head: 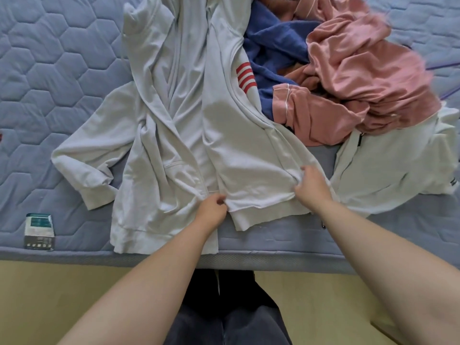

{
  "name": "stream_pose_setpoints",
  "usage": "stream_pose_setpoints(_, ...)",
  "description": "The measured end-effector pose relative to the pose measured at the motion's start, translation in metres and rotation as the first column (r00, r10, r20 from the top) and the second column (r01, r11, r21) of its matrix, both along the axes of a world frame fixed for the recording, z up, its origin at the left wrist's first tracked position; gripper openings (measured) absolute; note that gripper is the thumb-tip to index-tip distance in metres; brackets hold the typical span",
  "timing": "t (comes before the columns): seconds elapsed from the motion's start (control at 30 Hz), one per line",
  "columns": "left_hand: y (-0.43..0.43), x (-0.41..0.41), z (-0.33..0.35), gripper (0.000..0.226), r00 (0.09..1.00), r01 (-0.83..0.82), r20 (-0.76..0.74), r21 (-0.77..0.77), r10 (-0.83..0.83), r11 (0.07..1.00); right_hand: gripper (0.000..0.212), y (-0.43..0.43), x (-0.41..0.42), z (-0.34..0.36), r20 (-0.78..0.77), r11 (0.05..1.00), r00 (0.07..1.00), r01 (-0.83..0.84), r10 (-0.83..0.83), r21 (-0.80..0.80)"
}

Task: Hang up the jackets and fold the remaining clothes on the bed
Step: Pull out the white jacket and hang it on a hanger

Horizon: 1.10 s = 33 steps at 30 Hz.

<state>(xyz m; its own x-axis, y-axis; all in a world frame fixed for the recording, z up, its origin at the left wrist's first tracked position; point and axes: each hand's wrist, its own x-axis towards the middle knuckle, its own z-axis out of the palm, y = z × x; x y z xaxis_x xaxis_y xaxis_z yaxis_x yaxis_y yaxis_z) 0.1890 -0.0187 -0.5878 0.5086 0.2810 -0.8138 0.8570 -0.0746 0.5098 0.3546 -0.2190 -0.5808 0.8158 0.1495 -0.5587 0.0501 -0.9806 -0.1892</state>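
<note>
A white jacket (189, 120) lies spread out on the blue bed (49, 70), front side up and open down the middle. It is wrinkled. One sleeve lies out to the left, and red stripes (245, 77) show on the other side.

The left hand (212, 207) pinches the bottom edge by the middle opening. The right hand (311, 181) grips the cloth at the bottom right corner.

Pink clothes (361, 70) sit in a heap at the right, on top of a blue cloth (273, 46). Another white piece of clothing (398, 165) lies beside the right hand. A small tag (38, 231) is on the bed edge.

The jacket covers part of the blue cloth. The jacket's top is cut off.
</note>
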Motion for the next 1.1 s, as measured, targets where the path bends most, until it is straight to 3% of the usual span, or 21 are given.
stream_pose_setpoints(0.13,0.003,-0.005,-0.005,0.040,1.000,0.016,-0.024,-0.033,-0.017,0.999,0.067,-0.002,0.003,-0.014,-0.151,0.957,0.948,0.287,-0.280,0.032)
stream_pose_setpoints(0.2,0.006,-0.007,-0.006,0.037,0.999,-0.039,-0.014,-0.063,0.038,0.997,0.046,0.001,0.006,-0.008,-0.179,0.926,0.915,0.374,-0.360,0.048)
stream_pose_setpoints(0.23,0.008,-0.007,-0.005,0.036,0.997,-0.074,-0.007,-0.080,0.074,0.994,0.032,0.007,0.004,-0.001,-0.110,0.936,0.935,0.346,-0.338,0.065)
stream_pose_setpoints(0.3,0.016,-0.005,0.000,0.036,0.976,-0.214,0.015,-0.113,0.217,0.970,0.024,0.019,-0.010,0.012,0.195,0.987,0.974,0.091,-0.116,0.133)
stream_pose_setpoints(0.33,0.021,-0.004,0.003,0.034,0.947,-0.313,0.026,-0.133,0.319,0.940,0.029,0.028,-0.024,0.019,0.328,0.979,0.943,-0.118,0.058,0.166)
stream_pose_setpoints(0.37,0.025,-0.002,0.005,0.032,0.901,-0.422,0.030,-0.167,0.432,0.891,0.034,0.038,-0.043,0.026,0.358,0.928,0.909,-0.304,0.215,0.215)
stream_pose_setpoints(0.4,0.029,0.000,0.009,0.028,0.842,-0.526,0.017,-0.200,0.539,0.827,0.040,0.050,-0.063,0.034,0.223,0.871,0.911,-0.400,0.346,0.285)
stream_pose_setpoints(0.43,0.032,0.002,0.012,0.026,0.772,-0.616,0.003,-0.245,0.636,0.749,0.047,0.060,-0.081,0.040,-0.038,0.848,0.899,-0.398,0.437,0.350)
stream_pose_setpoints(0.47,0.035,0.005,0.012,0.026,0.718,-0.671,-0.009,-0.271,0.696,0.690,0.054,0.067,-0.097,0.044,-0.344,0.850,0.804,-0.344,0.486,0.398)
stream_pose_setpoints(0.5,0.042,0.002,0.015,0.028,0.676,-0.707,-0.007,-0.292,0.737,0.645,0.057,0.077,-0.110,0.046,-0.538,0.852,0.676,-0.290,0.505,0.436)
stream_pose_setpoints(0.53,0.047,0.000,0.017,0.031,0.669,-0.709,0.006,-0.293,0.743,0.641,0.054,0.081,-0.118,0.042,-0.590,0.854,0.632,-0.256,0.502,0.453)
stream_pose_setpoints(0.57,0.048,0.001,0.015,0.031,0.692,-0.686,0.026,-0.287,0.722,0.668,0.046,0.081,-0.118,0.035,-0.554,0.869,0.694,-0.223,0.459,0.441)
stream_pose_setpoints(0.63,0.047,0.001,0.014,0.031,0.828,-0.536,0.073,-0.188,0.556,0.823,0.034,0.075,-0.105,0.021,-0.330,0.932,0.909,-0.138,0.253,0.335)
stream_pose_setpoints(0.7,0.042,0.006,0.016,0.046,0.913,-0.393,0.080,-0.095,0.401,0.914,0.035,0.066,-0.085,0.010,-0.130,0.963,0.991,0.031,0.004,0.267)
stream_pose_setpoints(0.77,0.039,0.011,0.014,0.050,0.942,-0.326,0.076,-0.008,0.326,0.945,0.044,0.057,-0.066,0.000,-0.112,0.944,0.973,0.224,-0.202,0.241)
stream_pose_setpoints(0.83,0.038,0.016,0.010,0.038,0.945,-0.324,0.054,0.042,0.322,0.945,0.060,0.053,-0.057,-0.010,-0.270,0.923,0.915,0.350,-0.300,0.159)
stream_pose_setpoints(0.9,0.036,0.019,0.006,0.029,0.938,-0.346,0.031,0.042,0.345,0.937,0.049,0.059,-0.056,-0.014,-0.389,0.910,0.862,0.397,-0.325,0.118)
stream_pose_setpoints(0.97,0.037,0.018,0.009,0.024,0.889,-0.455,-0.001,-0.119,0.458,0.883,0.018,0.069,-0.052,-0.007,-0.545,0.820,0.759,0.533,-0.356,0.208)
stream_pose_setpoints(1.03,0.042,0.015,0.014,0.025,0.778,-0.589,-0.105,-0.461,0.619,0.663,0.020,0.066,-0.040,0.005,-0.786,0.544,0.500,0.799,-0.363,0.257)
stream_pose_setpoints(1.07,0.046,0.012,0.016,0.026,0.742,-0.611,-0.165,-0.563,0.649,0.556,0.023,0.055,-0.033,0.009,-0.841,0.415,0.416,0.872,-0.346,0.260)
stream_pose_setpoints(1.1,0.051,0.009,0.018,0.026,0.734,-0.610,-0.186,-0.604,0.653,0.514,0.023,0.042,-0.025,0.011,-0.814,0.422,0.442,0.864,-0.377,0.274)
